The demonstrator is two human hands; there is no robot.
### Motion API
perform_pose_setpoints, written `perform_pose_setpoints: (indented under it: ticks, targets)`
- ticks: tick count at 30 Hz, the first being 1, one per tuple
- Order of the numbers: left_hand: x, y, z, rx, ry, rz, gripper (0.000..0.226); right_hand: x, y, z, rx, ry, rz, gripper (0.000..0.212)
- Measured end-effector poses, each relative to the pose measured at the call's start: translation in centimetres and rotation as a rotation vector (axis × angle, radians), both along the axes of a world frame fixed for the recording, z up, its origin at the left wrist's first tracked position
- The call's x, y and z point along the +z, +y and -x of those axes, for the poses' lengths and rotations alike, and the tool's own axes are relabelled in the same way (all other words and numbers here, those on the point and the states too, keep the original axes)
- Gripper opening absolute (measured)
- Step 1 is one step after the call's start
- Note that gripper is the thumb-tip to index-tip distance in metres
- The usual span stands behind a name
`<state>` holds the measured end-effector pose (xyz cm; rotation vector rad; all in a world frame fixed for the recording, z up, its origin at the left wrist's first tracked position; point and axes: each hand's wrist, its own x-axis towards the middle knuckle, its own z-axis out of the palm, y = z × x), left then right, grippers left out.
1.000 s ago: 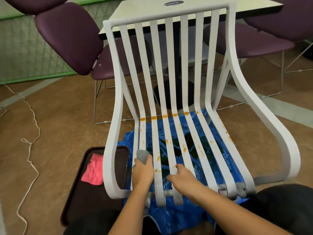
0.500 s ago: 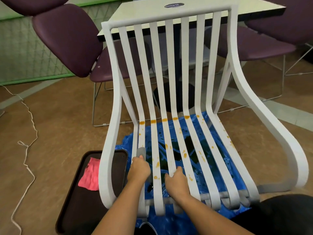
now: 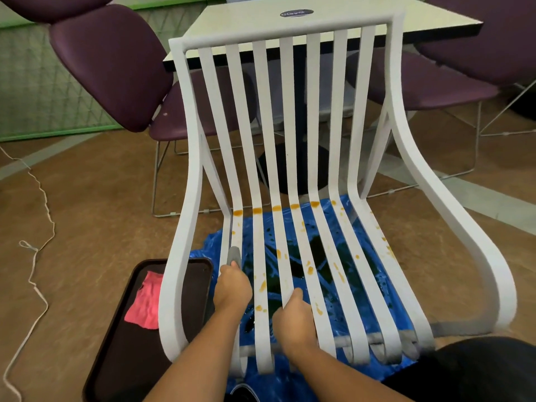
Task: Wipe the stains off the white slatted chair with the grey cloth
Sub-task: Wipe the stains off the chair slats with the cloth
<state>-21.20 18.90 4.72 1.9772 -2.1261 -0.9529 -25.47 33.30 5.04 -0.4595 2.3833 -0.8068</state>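
Left hand (image 3: 233, 288), fingers around grey cloth (image 3: 234, 254) atop a chair slat (image 3: 236, 232); right hand (image 3: 294, 317), fingers around another.

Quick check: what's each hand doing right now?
Left hand: gripping the grey cloth.
Right hand: gripping a slat of the white slatted chair.

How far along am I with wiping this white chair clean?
Barely begun: no slat looks fully clean. In hand: the left hand holds the grey cloth on the leftmost slat of the white slatted chair, while the right hand grips a middle slat. Left: orange stains at the seat bend and spots across most slats.
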Motion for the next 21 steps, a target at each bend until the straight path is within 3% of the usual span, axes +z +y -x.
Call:
perform_pose_setpoints:
  ticks: [8, 14, 21]
  targets:
    - [0.6, 0.9, 0.2, 0.042, -0.043, 0.015, 0.044, -0.1, 0.0, -0.1, 0.043, 0.029, -0.057, 0.031]
    - [0.7, -2.3, 2.6, 0.066, -0.037, -0.078, 0.038, -0.6, 0.0, -0.1, 0.046, 0.016, -0.070, 0.027]
    - [-0.1, -4.5, 4.1, -0.022, -0.148, -0.053, 0.033, -0.7, -0.3, 0.1, 0.036, 0.028, -0.090, 0.025]
